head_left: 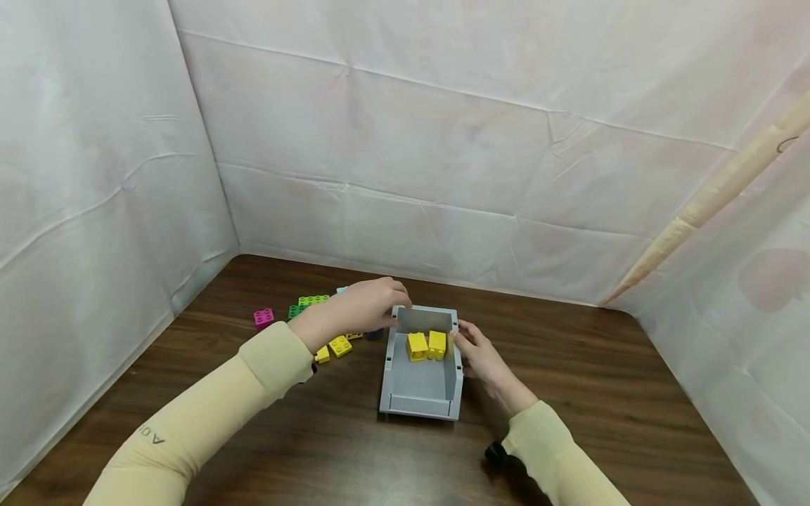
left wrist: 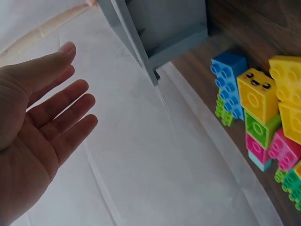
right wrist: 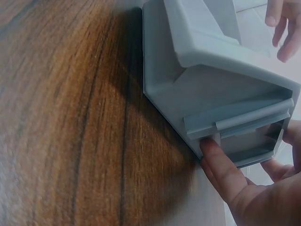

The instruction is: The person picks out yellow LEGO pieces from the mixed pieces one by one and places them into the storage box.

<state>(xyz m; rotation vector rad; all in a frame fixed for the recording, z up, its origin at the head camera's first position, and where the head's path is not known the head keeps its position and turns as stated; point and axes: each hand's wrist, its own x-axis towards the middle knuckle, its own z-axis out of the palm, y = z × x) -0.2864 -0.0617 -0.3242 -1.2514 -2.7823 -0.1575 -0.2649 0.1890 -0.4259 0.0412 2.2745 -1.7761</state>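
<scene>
A grey storage bin (head_left: 420, 406) stands on the table with its low front edge facing me. Inside lie two yellow toy bricks (head_left: 418, 347), side by side toward its back. My right hand (head_left: 484, 360) holds the bin's right wall, thumb at the top rim and fingers against the ribbed outer side. Over the bin's rear left corner hovers my left hand (head_left: 373, 303). In the left wrist view its palm is bare and its fingers are spread loosely, apart from the bin. Part of the brick pile is hidden behind the left forearm.
Loose toy bricks lie left of the bin: a magenta one (head_left: 263, 318), a light green one (head_left: 313, 300), a yellow one (head_left: 340, 346), a blue one (left wrist: 230, 80) and a yellow one with a printed face (left wrist: 257, 94). White curtains (head_left: 380, 140) enclose the dark wooden table (head_left: 569, 365).
</scene>
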